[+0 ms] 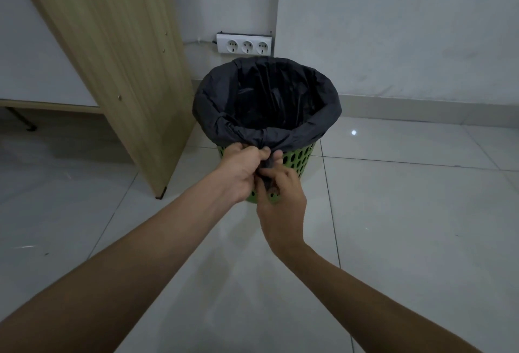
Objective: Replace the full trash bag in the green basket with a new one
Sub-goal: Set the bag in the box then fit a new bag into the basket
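Observation:
A green perforated basket [302, 157] stands on the tiled floor near the wall corner. A black trash bag [266, 94] lines it, its edge folded over the rim, and the inside looks dark and hollow. At the near side of the rim the slack of the bag is gathered into a twisted bunch [266, 177]. My left hand [241, 169] grips that bunch from the left. My right hand [280, 201] holds its lower end just below, fingers closed around the plastic. Both hands touch in front of the basket wall.
A light wooden panel [118, 72] of a desk stands close to the left of the basket. A white triple wall socket [244, 44] is mounted just behind it. Glossy white floor tiles [407, 212] spread to the right and toward me.

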